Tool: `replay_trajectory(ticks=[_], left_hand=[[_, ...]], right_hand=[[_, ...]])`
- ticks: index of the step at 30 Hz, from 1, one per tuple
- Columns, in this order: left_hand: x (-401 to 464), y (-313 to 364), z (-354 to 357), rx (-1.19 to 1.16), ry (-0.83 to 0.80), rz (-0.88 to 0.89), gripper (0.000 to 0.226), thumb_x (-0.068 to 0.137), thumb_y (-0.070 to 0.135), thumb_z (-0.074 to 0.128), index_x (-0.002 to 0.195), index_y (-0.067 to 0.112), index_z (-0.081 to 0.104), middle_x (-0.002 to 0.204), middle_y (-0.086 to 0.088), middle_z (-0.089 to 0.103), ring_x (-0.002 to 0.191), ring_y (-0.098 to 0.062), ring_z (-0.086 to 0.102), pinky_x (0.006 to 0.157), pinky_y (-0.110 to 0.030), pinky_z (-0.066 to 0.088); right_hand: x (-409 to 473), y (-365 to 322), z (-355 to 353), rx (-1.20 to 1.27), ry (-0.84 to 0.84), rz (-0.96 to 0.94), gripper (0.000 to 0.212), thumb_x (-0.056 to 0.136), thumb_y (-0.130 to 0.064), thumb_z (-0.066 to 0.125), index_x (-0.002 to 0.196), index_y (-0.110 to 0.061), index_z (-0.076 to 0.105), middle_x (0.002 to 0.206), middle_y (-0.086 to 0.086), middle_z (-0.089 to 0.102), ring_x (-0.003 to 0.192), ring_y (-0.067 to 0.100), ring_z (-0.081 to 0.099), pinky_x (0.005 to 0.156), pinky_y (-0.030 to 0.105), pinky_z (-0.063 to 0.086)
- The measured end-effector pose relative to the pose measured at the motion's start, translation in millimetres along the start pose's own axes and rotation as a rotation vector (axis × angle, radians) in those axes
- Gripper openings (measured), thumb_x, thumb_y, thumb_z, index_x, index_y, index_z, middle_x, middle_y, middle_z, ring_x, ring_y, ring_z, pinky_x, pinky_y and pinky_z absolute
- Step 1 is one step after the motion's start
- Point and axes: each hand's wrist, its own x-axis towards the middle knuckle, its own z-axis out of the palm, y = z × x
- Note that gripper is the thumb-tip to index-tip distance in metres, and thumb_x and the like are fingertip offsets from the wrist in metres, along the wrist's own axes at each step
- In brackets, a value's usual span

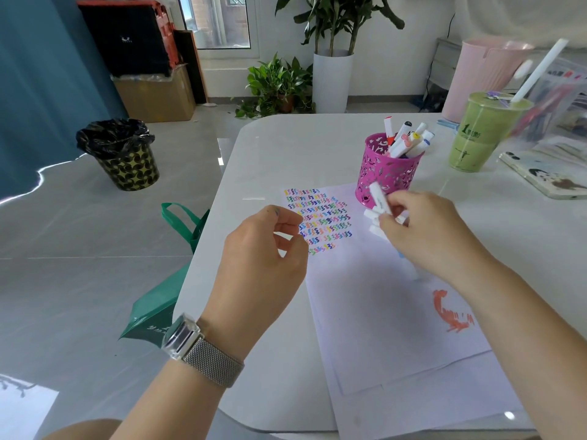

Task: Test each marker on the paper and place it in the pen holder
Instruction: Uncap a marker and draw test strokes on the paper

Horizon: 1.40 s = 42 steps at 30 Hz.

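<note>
1. Several markers (409,139) already stand in the holder (386,173); the paper (365,312) carries many test squiggles.
2. Right hand (425,230) fingers grip a bunch of markers (378,204) beside the holder, apparently untested.
3. Left hand (263,258) fingers are curled, holding nothing visible.
</note>
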Motion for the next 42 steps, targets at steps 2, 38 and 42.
replay_trajectory(ticks=[2, 38, 42], left_hand=[[-1, -1, 2, -0.011, -0.018, -0.018, 0.015, 0.087, 0.021, 0.054, 0.1, 0.028, 0.057, 0.091, 0.018, 0.06, 0.08, 0.011, 0.055, 0.059, -0.003, 0.043], [-8, 26, -3, -0.59, -0.623, -0.383, 0.031, 0.098, 0.038, 0.037, 0.075, 0.018, 0.046, 0.052, 0.009, 0.022, 0.04, -0.007, 0.017, 0.039, -0.015, 0.013], [-9, 27, 1, -0.636, -0.622, -0.391, 0.032, 0.098, 0.038, 0.037, 0.073, 0.019, 0.044, 0.053, 0.008, 0.018, 0.039, -0.007, 0.014, 0.038, -0.013, 0.013]], right_hand=[[1, -7, -6, 0.253, 0.011, 0.035, 0.016, 0.092, -0.02, 0.054, 0.093, -0.008, 0.065, 0.083, 0.007, 0.062, 0.077, 0.026, 0.054, 0.067, 0.034, 0.043], [-27, -66, 11, 1.003, 0.056, 0.147, 0.043, 0.093, -0.024, 0.056, 0.053, -0.015, 0.043, 0.04, -0.007, 0.041, 0.041, 0.008, 0.037, 0.046, 0.021, 0.033], [-29, -68, 11, 1.06, 0.058, 0.158, 0.044, 0.094, -0.019, 0.052, 0.051, -0.015, 0.041, 0.035, -0.006, 0.042, 0.035, 0.01, 0.04, 0.043, 0.019, 0.034]])
